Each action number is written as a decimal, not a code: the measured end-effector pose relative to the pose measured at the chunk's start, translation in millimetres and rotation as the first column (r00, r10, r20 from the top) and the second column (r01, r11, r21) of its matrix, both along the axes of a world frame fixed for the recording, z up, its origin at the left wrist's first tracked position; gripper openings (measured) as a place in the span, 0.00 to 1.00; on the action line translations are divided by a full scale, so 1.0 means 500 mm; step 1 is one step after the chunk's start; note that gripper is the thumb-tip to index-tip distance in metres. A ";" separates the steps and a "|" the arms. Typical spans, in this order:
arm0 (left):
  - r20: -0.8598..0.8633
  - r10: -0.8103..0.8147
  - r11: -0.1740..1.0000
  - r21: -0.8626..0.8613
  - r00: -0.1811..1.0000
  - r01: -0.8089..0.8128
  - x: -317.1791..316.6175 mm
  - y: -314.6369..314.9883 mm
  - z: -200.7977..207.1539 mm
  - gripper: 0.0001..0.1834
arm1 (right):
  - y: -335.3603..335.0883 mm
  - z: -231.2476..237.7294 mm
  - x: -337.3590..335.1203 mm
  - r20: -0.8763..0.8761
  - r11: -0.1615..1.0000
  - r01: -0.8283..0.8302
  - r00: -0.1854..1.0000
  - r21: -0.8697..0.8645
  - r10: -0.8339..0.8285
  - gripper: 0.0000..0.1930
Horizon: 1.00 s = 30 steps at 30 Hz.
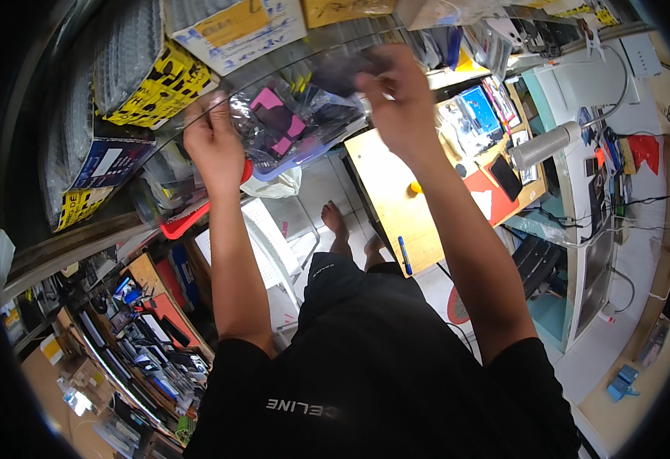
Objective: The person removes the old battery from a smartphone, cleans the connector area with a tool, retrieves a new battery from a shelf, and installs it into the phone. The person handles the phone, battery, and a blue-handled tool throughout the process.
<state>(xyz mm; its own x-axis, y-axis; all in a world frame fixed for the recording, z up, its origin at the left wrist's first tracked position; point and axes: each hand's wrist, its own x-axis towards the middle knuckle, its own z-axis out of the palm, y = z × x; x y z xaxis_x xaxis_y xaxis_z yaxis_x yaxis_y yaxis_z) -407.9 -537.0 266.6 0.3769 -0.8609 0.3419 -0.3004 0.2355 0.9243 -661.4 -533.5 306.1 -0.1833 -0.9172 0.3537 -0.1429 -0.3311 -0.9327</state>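
Note:
A pale lavender plastic bin (277, 170) is filled with items in clear plastic bags, among them a pink and black piece (277, 118). At its left side is my left hand (214, 149), fingers bent and closed beside a yellow and black box. What those fingers grip, if anything, is hidden. Above the bin's right end, my right hand (404, 103) pinches a dark plastic packet (342, 74). Motion blurs the packet, so its contents cannot be made out.
Boxes with bubble-wrapped packs (140, 84) line the upper left shelf. A red tray (184, 220) sits below it. To the right, a wooden desk (377, 180) holds a blue pen (404, 255) and a dark phone (505, 178) near a lamp (545, 145). A white chair (251, 237) stands below.

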 end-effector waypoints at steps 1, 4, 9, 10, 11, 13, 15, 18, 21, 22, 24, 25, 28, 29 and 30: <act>-0.031 -0.002 0.999 0.038 1.000 0.003 0.003 0.001 0.003 0.11 | -0.008 -0.007 0.005 -0.270 0.991 -0.058 0.962 -0.120 0.024 0.15; -0.104 -0.057 0.997 0.042 0.993 0.061 0.010 0.002 0.017 0.11 | -0.017 -0.009 -0.004 -0.584 0.897 -0.419 0.696 0.143 0.418 0.16; -0.163 -0.118 0.993 0.003 0.980 0.120 0.000 0.022 0.027 0.09 | -0.008 0.007 0.029 -0.445 0.853 -0.423 0.729 0.305 0.520 0.18; -0.177 -0.146 0.989 0.011 0.973 0.150 -0.001 0.026 0.026 0.09 | -0.010 0.003 0.055 -0.427 0.919 -0.332 0.814 0.214 0.394 0.20; -0.185 -0.189 0.982 -0.009 0.964 0.190 -0.001 0.030 0.024 0.08 | -0.010 -0.003 0.081 -0.400 0.962 -0.240 0.875 0.129 0.272 0.22; -0.189 -0.188 0.982 -0.013 0.964 0.189 0.001 0.030 0.019 0.08 | -0.019 -0.017 0.110 -0.476 0.951 -0.282 0.824 0.129 0.309 0.29; -0.218 -0.167 0.986 -0.011 0.962 0.168 0.008 0.031 0.014 0.09 | -0.026 -0.029 0.125 -0.511 0.943 -0.280 0.793 0.180 0.333 0.29; -0.312 -0.188 0.982 -0.062 0.931 0.178 0.022 0.030 0.012 0.11 | -0.024 -0.034 0.110 -0.422 0.966 -0.254 0.872 0.041 0.247 0.17; -0.323 -0.144 0.989 -0.073 0.935 0.127 0.025 0.029 0.010 0.12 | -0.021 -0.025 0.072 -0.361 0.976 -0.210 0.907 0.054 0.215 0.07; -0.316 -0.119 0.992 -0.063 0.941 0.105 0.023 0.029 0.010 0.12 | -0.018 -0.023 0.061 -0.348 0.983 -0.177 0.919 0.048 0.183 0.06; -0.284 -0.115 0.993 -0.058 0.952 0.103 0.015 0.035 0.011 0.13 | -0.014 -0.020 0.045 -0.365 0.990 -0.133 0.920 0.050 0.142 0.05; -0.258 -0.152 0.987 -0.098 0.954 0.130 0.009 0.042 0.012 0.13 | -0.013 -0.021 0.041 -0.319 0.986 -0.154 0.933 0.058 0.165 0.04; 0.009 -0.022 0.992 -0.127 1.000 0.023 -0.017 0.081 0.022 0.18 | -0.011 -0.023 0.029 -0.205 0.977 -0.174 0.959 0.121 0.196 0.04; 0.106 -0.006 0.981 -0.191 0.994 0.027 -0.027 0.097 0.027 0.20 | -0.010 -0.023 0.026 -0.187 0.973 -0.183 0.960 0.137 0.207 0.03; 0.212 0.020 0.968 -0.250 0.977 0.035 -0.040 0.116 0.032 0.23 | -0.008 -0.021 0.025 -0.159 0.972 -0.188 0.965 0.139 0.209 0.03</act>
<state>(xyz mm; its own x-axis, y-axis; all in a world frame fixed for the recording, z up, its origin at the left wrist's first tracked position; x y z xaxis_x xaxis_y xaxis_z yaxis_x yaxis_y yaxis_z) -427.9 -479.0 282.8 0.2666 -0.7395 0.6181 -0.4794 0.4546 0.7507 -649.0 -537.3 295.6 0.0604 -0.9671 0.2472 -0.2472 -0.2544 -0.9350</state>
